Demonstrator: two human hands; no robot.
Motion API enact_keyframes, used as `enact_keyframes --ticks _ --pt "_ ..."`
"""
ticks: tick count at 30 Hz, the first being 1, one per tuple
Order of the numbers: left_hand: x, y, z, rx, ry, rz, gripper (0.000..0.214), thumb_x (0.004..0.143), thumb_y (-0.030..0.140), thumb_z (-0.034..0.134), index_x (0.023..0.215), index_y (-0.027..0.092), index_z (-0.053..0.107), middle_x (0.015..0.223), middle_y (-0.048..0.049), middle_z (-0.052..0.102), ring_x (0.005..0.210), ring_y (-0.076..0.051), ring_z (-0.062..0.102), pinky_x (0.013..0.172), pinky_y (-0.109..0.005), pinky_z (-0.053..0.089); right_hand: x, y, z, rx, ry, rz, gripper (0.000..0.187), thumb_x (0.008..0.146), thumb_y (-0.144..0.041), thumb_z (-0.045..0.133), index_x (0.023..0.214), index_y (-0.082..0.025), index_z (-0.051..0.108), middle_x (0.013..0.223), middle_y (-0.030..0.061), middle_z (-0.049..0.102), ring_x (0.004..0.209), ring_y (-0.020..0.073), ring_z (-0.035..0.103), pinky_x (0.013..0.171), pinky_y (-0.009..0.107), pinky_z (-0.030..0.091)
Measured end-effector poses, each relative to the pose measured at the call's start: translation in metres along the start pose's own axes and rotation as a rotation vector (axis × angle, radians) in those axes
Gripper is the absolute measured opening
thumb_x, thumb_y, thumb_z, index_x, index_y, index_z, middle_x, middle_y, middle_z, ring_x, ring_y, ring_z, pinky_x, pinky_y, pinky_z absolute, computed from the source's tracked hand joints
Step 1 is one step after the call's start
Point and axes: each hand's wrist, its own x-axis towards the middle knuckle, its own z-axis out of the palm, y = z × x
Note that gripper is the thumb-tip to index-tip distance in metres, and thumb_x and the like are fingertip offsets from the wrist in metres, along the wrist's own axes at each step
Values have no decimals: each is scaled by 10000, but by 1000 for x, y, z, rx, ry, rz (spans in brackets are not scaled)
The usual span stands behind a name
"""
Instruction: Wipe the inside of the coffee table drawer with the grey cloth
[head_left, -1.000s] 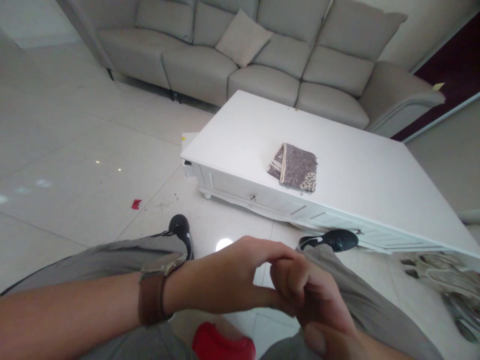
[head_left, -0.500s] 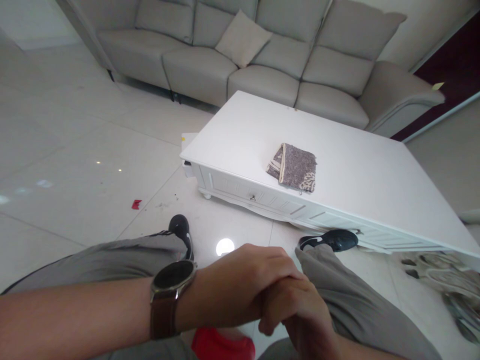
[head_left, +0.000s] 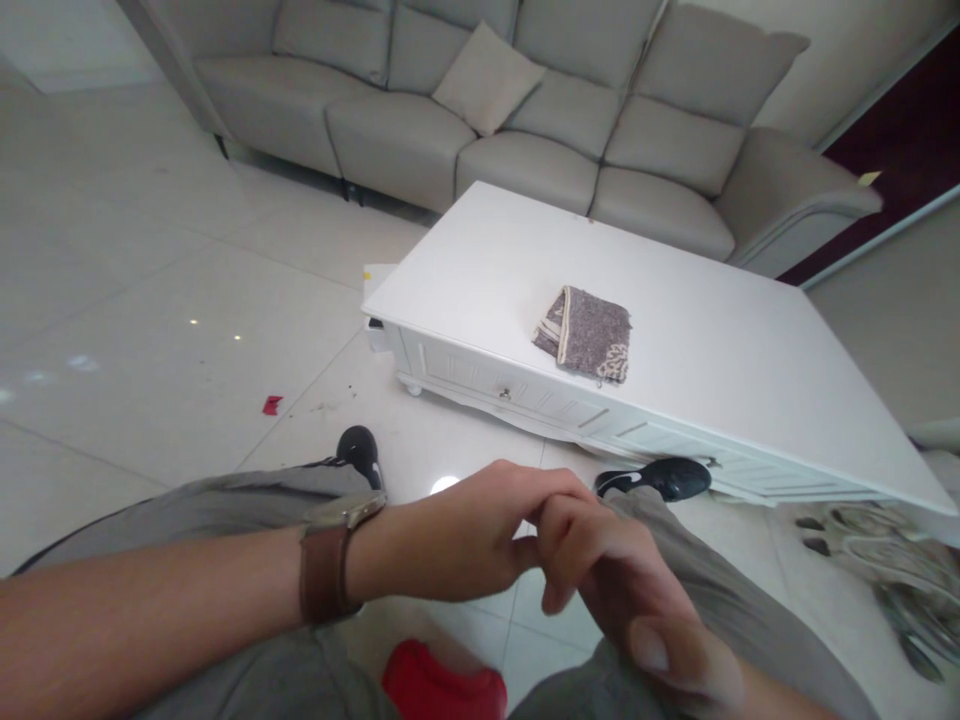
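Observation:
My left hand [head_left: 457, 535], with a brown-strapped watch [head_left: 326, 560] on its wrist, reaches across the lower middle of the view. Its fingertips are hooked together with the curled fingers of my right hand [head_left: 630, 575], and the two hands hold each other above my lap. The right thumb stands apart from the other fingers. No separate object shows in either hand; the inner sides of the fingers are partly hidden. Beyond them, a folded grey-brown cloth [head_left: 592, 335] with a pale border lies near the front edge of a white coffee table [head_left: 720, 350].
A grey sofa [head_left: 397, 130] with a beige cushion [head_left: 487, 80] stands behind the table. Below my hands is a red object [head_left: 442, 685], and a red scrap [head_left: 272, 405] lies on the tiled floor. Footwear [head_left: 885, 545] sits by the table's right end. Black shoes cover my feet.
The clasp has loosened: the left hand has shifted slightly up and turned, tilting the watch face away. The right hand has rolled so its thumb and palm side show.

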Motion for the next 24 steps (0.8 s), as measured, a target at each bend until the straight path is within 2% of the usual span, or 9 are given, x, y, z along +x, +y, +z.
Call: enact_keyframes --ticks 2,5,9,11,14,16,18,22,24 --pt "-2 -3 4 14 24 25 323 856 37 617 1139 177 690 1042 -41 775 938 -153 700 805 -260 539 0 -3 4 -9 -32 53 378 832 -633 694 850 -257 728 768 17 586 757 202 574 737 361 468" --pt "-3 -7 12 46 101 70 175 832 137 705 1003 172 688 897 -17 744 785 -129 657 718 -240 511 -2 -4 12 -57 -67 111 359 845 -625 714 807 -269 724 755 8 601 731 189 581 739 355 463" --pt "-2 -9 19 47 149 83 160 804 184 731 956 174 680 837 -4 714 732 -122 627 673 -235 491 -5 6 17 -48 -78 52 326 869 -573 702 760 -266 701 685 -1 569 635 171 540 671 349 436" --pt "-1 -7 16 50 114 76 186 799 144 713 981 174 688 873 -15 735 773 -135 651 704 -246 509 -5 11 17 -36 -42 0 304 860 -549 713 758 -262 703 669 -4 545 616 163 514 648 340 417" --pt "0 -3 7 30 65 52 348 801 98 703 1140 178 692 1077 -61 778 972 -183 706 857 -294 554 -5 12 12 -10 83 -65 282 820 -532 743 812 -251 721 698 1 516 653 166 497 625 318 391" --pt "0 1 1 -18 40 18 424 836 123 716 1253 185 669 1217 -84 764 1102 -208 702 967 -333 553 -5 8 8 27 128 -33 296 800 -531 746 870 -245 717 722 4 498 684 173 490 614 305 380" --pt "0 2 -1 -79 13 -16 421 870 138 710 1285 190 666 1236 -84 764 1134 -214 702 994 -347 558 -6 3 5 64 107 39 335 797 -550 733 929 -244 709 748 7 503 699 178 493 611 298 391" --pt "-3 1 7 -269 -13 -121 342 933 98 596 1256 157 689 944 -55 790 839 -169 747 739 -278 608 -10 -1 6 -26 72 141 492 769 -680 737 1023 -260 722 828 27 592 731 191 549 616 305 443" --pt "-6 0 14 -298 29 -135 308 930 100 592 1214 139 703 924 -62 781 726 -142 724 641 -244 586 -13 4 10 -88 90 109 483 790 -720 696 1021 -296 723 800 27 617 704 201 571 580 312 447"
